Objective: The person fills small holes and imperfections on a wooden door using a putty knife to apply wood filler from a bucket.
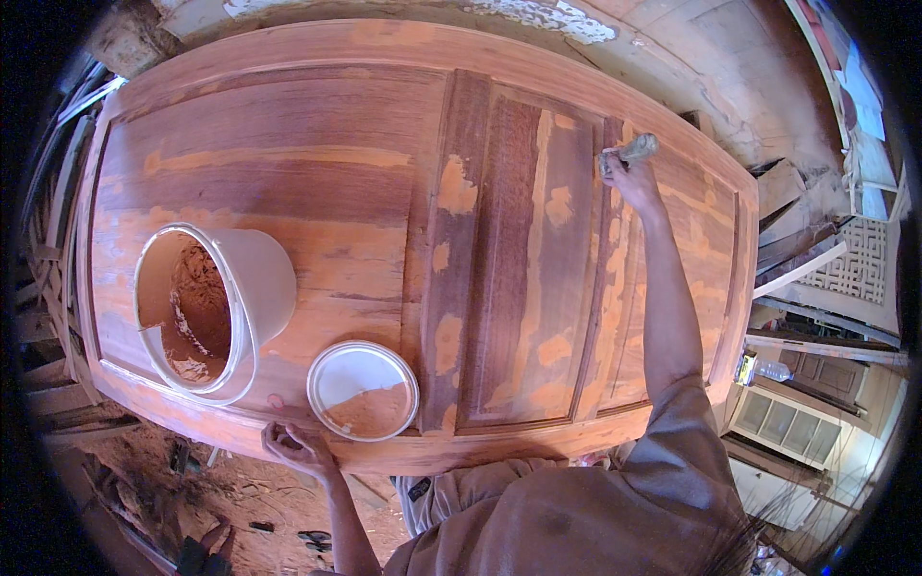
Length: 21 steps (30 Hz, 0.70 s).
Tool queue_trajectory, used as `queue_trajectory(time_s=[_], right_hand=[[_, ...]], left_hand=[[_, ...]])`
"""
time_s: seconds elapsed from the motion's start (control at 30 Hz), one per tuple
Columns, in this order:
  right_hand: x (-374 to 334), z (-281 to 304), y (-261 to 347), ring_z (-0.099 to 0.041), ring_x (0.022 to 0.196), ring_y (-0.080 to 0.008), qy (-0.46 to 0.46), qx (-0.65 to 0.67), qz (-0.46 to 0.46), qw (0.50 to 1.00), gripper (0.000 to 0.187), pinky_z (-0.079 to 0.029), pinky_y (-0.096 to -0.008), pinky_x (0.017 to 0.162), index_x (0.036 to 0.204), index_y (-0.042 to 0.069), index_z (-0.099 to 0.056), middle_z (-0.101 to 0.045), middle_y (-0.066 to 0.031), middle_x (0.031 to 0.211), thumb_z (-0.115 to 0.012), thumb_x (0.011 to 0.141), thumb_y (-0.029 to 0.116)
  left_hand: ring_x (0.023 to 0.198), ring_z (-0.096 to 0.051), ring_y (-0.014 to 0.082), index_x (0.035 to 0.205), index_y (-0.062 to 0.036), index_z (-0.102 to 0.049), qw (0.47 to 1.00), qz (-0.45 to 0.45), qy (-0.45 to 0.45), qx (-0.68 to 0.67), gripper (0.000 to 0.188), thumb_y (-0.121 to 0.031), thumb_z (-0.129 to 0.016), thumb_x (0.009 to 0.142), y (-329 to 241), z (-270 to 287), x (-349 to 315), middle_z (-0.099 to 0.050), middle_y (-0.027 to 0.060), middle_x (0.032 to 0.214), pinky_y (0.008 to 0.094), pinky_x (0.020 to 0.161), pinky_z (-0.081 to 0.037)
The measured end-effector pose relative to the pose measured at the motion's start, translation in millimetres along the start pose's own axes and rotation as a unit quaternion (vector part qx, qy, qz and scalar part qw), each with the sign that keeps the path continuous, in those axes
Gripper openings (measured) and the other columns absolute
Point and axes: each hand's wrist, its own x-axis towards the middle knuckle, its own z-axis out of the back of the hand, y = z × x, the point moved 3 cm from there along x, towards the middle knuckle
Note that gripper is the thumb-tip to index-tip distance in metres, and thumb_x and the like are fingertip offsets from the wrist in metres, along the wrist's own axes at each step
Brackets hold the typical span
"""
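Note:
A large wooden panelled door (365, 206) lies flat before me, with patches of orange filler over its reddish-brown panels and rails. My right hand (629, 180) is closed round a tool with a thick grey-green handle (639, 147), at the far part of the door right of the middle; its working end is mostly hidden by my fingers. My left hand (296, 449) is at the door's near edge with loosely bent fingers and nothing visible in it. Close by are a white bucket (261, 278) with orange-brown filler inside and a round white lid (338, 370) partly smeared with filler.
Stacked wood strips (53, 259) stand at the left. On the right are boards, a pale lattice panel (845, 264), a clear plastic bottle (771, 370) and a framed window (786, 422). Orange dust covers the ground (279, 504) below the near edge.

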Motion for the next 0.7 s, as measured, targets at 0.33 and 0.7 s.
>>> queue_trajectory(time_s=[0.33,0.7], right_hand=[[-7,22,-32,-0.062,0.102,-0.0259,0.119,0.38,-0.118,0.909,0.029,-0.053,-0.0415,0.094,0.112,-0.003,-0.055,-0.062,-0.0149,0.108,-0.056,0.094,0.02],[-15,49,-27,-0.065,0.099,-0.0304,0.051,0.323,-0.085,0.941,0.035,-0.055,-0.0424,0.09,0.116,-0.006,-0.052,-0.062,-0.018,0.112,-0.055,0.094,0.02]], left_hand=[[0.088,-0.048,0.0247,0.116,0.0032,-0.049,1.0,0.007,0.011,0.019,0.049,-0.042,-0.051,0.097,-5,1,1,-0.048,0.0167,0.107,0.0344,0.071,-0.042],[0.086,-0.046,0.0242,0.115,0.0036,-0.049,1.0,0.004,0.006,-0.008,0.045,-0.038,-0.052,0.098,-2,0,-1,-0.049,0.0147,0.103,0.0384,0.077,-0.042]])
